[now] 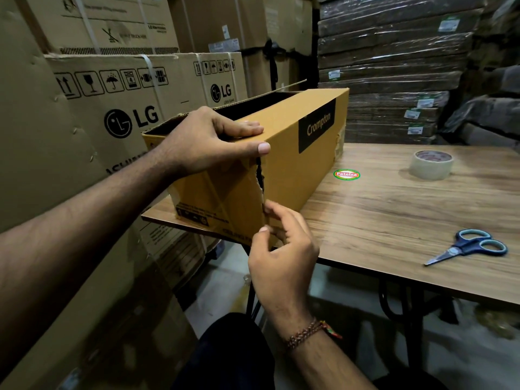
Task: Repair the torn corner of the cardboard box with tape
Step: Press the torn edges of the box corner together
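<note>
A long brown cardboard box (284, 153) with a black "Crompton" label stands open-topped on the left end of the wooden table (394, 215). Its near vertical corner is torn, and a jagged dark gap (260, 175) runs down the edge. My left hand (208, 139) grips the top of that corner, fingers over the rim and thumb along the end face. My right hand (281, 243) is at the lower part of the tear, thumb and fingertips pinching the corner edge. A roll of clear tape (431, 164) sits on the table at the far right.
Blue-handled scissors (468, 246) lie near the table's front right edge. A round green and red sticker (346, 174) is on the tabletop beside the box. Large LG cartons (118, 108) stand close on the left, and wrapped flat stacks (394, 66) rise behind the table.
</note>
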Available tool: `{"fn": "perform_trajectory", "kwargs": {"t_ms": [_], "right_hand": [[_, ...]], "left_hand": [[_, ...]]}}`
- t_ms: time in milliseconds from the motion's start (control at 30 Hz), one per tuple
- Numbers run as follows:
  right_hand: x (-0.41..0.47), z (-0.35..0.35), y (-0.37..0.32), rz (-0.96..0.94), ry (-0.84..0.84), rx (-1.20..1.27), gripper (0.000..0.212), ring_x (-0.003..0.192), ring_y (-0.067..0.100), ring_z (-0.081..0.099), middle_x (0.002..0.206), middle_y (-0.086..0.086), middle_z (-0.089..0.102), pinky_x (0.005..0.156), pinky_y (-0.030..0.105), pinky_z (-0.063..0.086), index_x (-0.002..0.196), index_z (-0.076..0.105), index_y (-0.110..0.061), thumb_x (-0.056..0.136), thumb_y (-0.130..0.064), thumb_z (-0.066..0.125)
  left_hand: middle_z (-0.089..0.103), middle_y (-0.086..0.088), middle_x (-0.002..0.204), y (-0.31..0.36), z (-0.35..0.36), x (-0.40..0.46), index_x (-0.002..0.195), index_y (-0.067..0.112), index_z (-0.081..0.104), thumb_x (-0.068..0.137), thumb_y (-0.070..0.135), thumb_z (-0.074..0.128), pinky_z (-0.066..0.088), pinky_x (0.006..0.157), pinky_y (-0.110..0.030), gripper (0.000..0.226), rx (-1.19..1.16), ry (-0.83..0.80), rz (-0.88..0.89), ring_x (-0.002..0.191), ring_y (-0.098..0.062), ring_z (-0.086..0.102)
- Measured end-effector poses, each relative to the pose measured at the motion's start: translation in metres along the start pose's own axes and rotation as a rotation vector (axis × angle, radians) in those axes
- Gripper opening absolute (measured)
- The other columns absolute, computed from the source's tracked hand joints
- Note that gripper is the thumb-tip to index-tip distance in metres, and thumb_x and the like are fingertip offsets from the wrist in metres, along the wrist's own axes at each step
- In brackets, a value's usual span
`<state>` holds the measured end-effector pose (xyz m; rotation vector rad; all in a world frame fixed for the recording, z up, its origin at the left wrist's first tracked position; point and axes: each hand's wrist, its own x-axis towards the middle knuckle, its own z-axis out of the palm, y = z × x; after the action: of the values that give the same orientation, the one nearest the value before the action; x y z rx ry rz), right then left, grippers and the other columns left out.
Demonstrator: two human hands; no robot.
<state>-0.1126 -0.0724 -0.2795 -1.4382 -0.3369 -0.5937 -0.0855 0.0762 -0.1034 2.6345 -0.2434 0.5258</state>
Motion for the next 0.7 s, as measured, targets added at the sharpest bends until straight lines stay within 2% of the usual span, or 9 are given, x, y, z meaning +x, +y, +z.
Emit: {"fn": "perform_trajectory", "kwargs": {"t_ms": [67, 133, 200, 333, 433, 500, 600, 700], "right_hand": [[-0.004, 0.004, 0.000, -0.009, 0.016, -0.023, 0.045, 0.101, 0.009, 0.072, 0.117, -0.005, 0.073, 0.089, 0.025, 0.061, 0.125, 0.080, -0.013, 0.085, -0.005, 0.062], [-0.007, 0.008, -0.002, -0.015, 0.005, -0.077, 0.047, 0.109, 0.013, 0.067, 0.119, -0.002, 0.068, 0.092, 0.006, 0.049, 0.130, 0.078, -0.010, 0.085, -0.005, 0.066], [-0.011, 0.010, -0.003, -0.015, -0.042, -0.109, 0.052, 0.116, 0.014, 0.062, 0.123, -0.001, 0.061, 0.094, -0.003, 0.039, 0.137, 0.074, -0.009, 0.085, -0.006, 0.068], [-0.017, 0.008, -0.002, -0.021, -0.128, -0.135, 0.062, 0.122, 0.009, 0.055, 0.129, -0.007, 0.052, 0.102, 0.002, 0.040, 0.146, 0.067, -0.018, 0.084, -0.016, 0.067], [-0.018, 0.004, 0.001, 0.035, -0.023, -0.033, 0.056, 0.115, 0.005, 0.063, 0.128, -0.008, 0.064, 0.102, 0.020, 0.054, 0.138, 0.073, -0.017, 0.083, -0.010, 0.064], [-0.020, 0.003, 0.001, 0.030, 0.003, -0.022, 0.051, 0.116, 0.007, 0.066, 0.128, -0.007, 0.068, 0.101, 0.030, 0.058, 0.132, 0.075, -0.016, 0.083, -0.007, 0.063], [-0.023, 0.005, 0.002, 0.009, -0.041, -0.060, 0.053, 0.121, 0.011, 0.063, 0.133, -0.007, 0.063, 0.102, 0.028, 0.056, 0.136, 0.073, -0.014, 0.085, -0.004, 0.065], [-0.021, 0.006, 0.000, 0.029, -0.079, -0.078, 0.050, 0.123, 0.015, 0.061, 0.134, -0.006, 0.059, 0.099, 0.015, 0.052, 0.134, 0.071, -0.015, 0.085, -0.004, 0.066]], "left_hand": [[0.067, 0.018, 0.136, 0.001, 0.000, -0.001, 0.130, 0.028, 0.072, 0.077, 0.063, 0.072, 0.042, 0.090, -0.008, 0.063, -0.013, -0.003, -0.009, 0.115, 0.020, 0.054], [0.068, 0.016, 0.135, 0.001, -0.001, -0.002, 0.129, 0.025, 0.073, 0.080, 0.060, 0.074, 0.046, 0.100, -0.019, 0.060, -0.031, -0.003, -0.017, 0.124, 0.010, 0.058], [0.068, 0.015, 0.135, 0.002, -0.002, -0.002, 0.129, 0.024, 0.073, 0.081, 0.059, 0.075, 0.046, 0.104, -0.022, 0.059, -0.033, 0.003, -0.013, 0.127, 0.007, 0.058], [0.068, 0.014, 0.136, -0.001, 0.000, -0.001, 0.129, 0.023, 0.073, 0.081, 0.057, 0.075, 0.043, 0.096, -0.013, 0.059, -0.033, -0.005, -0.011, 0.126, 0.007, 0.058], [0.068, 0.016, 0.135, -0.001, 0.001, 0.000, 0.129, 0.023, 0.072, 0.081, 0.058, 0.075, 0.041, 0.091, -0.010, 0.060, -0.034, -0.010, -0.011, 0.122, 0.011, 0.058], [0.067, 0.017, 0.135, -0.001, 0.001, 0.000, 0.131, 0.023, 0.072, 0.081, 0.058, 0.074, 0.040, 0.088, -0.009, 0.060, -0.029, -0.007, -0.014, 0.118, 0.014, 0.056], [0.067, 0.019, 0.133, -0.001, 0.001, -0.001, 0.130, 0.023, 0.072, 0.080, 0.059, 0.074, 0.041, 0.089, -0.010, 0.061, -0.036, -0.008, -0.016, 0.114, 0.018, 0.054], [0.067, 0.020, 0.132, 0.000, 0.000, -0.001, 0.129, 0.023, 0.072, 0.079, 0.060, 0.074, 0.043, 0.092, -0.014, 0.063, -0.037, 0.003, -0.026, 0.116, 0.015, 0.055]]}}
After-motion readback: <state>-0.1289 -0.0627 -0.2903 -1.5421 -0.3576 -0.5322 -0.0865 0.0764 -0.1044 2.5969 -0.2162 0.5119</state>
